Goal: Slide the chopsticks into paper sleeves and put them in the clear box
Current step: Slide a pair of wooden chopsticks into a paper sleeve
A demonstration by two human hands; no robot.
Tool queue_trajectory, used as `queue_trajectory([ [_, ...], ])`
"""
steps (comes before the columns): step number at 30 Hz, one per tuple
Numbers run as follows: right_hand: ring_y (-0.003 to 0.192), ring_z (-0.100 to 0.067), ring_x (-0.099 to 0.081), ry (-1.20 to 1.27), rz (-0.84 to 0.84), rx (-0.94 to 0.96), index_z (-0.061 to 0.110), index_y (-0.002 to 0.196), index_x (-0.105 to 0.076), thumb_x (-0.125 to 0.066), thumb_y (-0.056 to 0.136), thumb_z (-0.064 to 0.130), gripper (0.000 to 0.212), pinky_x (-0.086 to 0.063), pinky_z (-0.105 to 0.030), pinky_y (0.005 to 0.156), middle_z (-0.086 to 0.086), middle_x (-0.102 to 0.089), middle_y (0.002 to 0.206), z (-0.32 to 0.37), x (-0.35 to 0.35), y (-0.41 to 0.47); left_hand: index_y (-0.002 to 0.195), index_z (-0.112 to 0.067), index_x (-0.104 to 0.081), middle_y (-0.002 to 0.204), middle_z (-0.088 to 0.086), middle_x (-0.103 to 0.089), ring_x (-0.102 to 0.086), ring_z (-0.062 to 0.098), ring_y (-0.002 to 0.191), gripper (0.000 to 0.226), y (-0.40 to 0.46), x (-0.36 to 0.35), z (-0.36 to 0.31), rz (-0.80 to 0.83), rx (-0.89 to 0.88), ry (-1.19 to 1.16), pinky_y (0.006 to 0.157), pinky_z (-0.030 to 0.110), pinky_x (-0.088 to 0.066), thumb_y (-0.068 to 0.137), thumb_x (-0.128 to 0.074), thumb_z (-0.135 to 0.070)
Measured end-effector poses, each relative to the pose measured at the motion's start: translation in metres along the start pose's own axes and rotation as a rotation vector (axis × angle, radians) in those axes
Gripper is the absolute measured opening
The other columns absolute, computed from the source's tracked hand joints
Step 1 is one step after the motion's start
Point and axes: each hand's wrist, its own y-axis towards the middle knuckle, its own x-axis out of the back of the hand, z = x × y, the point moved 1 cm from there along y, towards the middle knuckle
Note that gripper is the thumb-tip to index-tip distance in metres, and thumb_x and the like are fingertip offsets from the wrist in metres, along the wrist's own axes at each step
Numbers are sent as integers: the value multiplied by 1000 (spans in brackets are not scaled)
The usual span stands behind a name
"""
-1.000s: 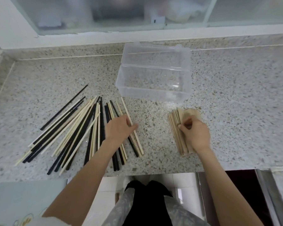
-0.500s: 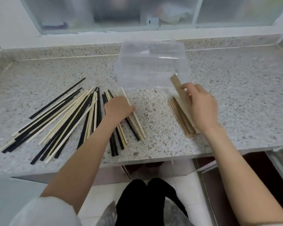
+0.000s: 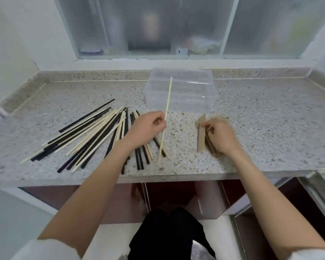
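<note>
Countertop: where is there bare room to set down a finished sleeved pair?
Bare countertop lies right of the sleeve stack and clear box, and between the left hand and right hand. The left is crowded with loose chopsticks.

Loose chopsticks (image 3: 94,136) lie spread on the left of the desk (image 3: 270,113). The clear box (image 3: 180,91) stands behind centre, near the window (image 3: 158,27). The stack of paper sleeves (image 3: 206,136) lies right of centre, before the box.

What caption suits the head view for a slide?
Left hand lifts a pale chopstick; right hand pinches a paper sleeve.
</note>
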Motion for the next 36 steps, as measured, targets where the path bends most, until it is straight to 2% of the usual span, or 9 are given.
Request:
queue_trajectory([
  [2, 88, -16, -57, -43, -71, 105, 19, 104, -70, -60, 88, 10, 21, -40, -27, 76, 4, -63, 99, 2, 6, 0, 77, -19, -50, 73, -12, -58, -52, 5, 62, 16, -2, 11, -3, 27, -36, 96, 55, 16, -33, 93, -52, -21],
  [6, 83, -13, -53, 86, -113, 110, 29, 87, -68, -66, 85, 32, 4, -42, -29, 73, 8, -54, 94, 15, 17, -2, 77, -29, -47, 79, -13, -70, -65, 6, 72, 18, -9, 28, -7, 69, -5, 107, 63, 25, -44, 94, -50, -23],
  [8, 85, -11, -54, 211, -94, 70, 34, 78, -61, -62, 81, 41, 8, -46, -32, 76, 12, -53, 95, 21, 21, -5, 81, -28, -49, 71, -8, -70, -68, 9, 75, 15, -16, 34, -10, 66, 8, -11, 70, 27, -49, 94, -50, -21],
  [11, 86, -12, -63, 432, -9, -4, 38, 78, -64, -57, 71, 52, 17, -52, -45, 82, 17, -65, 87, 20, 25, -10, 99, -23, -54, 71, -1, -65, -67, 14, 63, 9, -26, 37, -12, 24, 10, -88, 65, 31, -51, 97, -46, -27],
  [14, 86, -9, -64, 531, 36, -11, 42, 87, -64, -65, 75, 36, 14, -52, -40, 83, 16, -68, 86, 16, 24, -16, 108, -32, -59, 78, -6, -60, -56, 10, 63, 17, -35, 38, -5, -84, -34, 159, 54, 29, -40, 96, -47, -35],
  [17, 84, -6, -57, 600, 114, -47, 30, 117, -53, -59, 87, 5, 40, -43, -28, 74, 8, -60, 91, 17, 20, -24, 109, -32, -64, 93, -10, -63, -55, 4, 72, 21, -47, 37, 4, -216, -98, 388, 54, 24, -37, 96, -48, -36],
  [23, 69, -5, -47, 456, 133, -18, 19, 132, -50, -48, 93, 9, 40, -35, -19, 60, 10, -53, 85, 15, 5, -46, 105, -23, -70, 89, -8, -66, -58, 9, 69, 20, -72, 16, 14, -368, -187, 338, 60, 26, -41, 95, -54, -27],
  [30, 102, -16, -55, 135, 90, 124, 22, 124, -59, -68, 84, 39, 45, -43, -32, 82, 1, -61, 114, 10, -20, -63, 101, -22, -70, 81, -8, -65, -55, 9, 64, 27, -97, -21, 36, -400, -68, 216, 67, 42, -49, 93, -46, -34],
  [36, 103, -20, -53, 73, -110, 223, 17, 127, -57, -60, 90, 40, 44, -36, -28, 81, -3, -63, 111, 12, -48, -59, 98, -23, -70, 84, -9, -65, -58, 12, 72, 29, -101, -34, 40, -494, -31, 325, 77, 30, -32, 94, -44, -36],
])
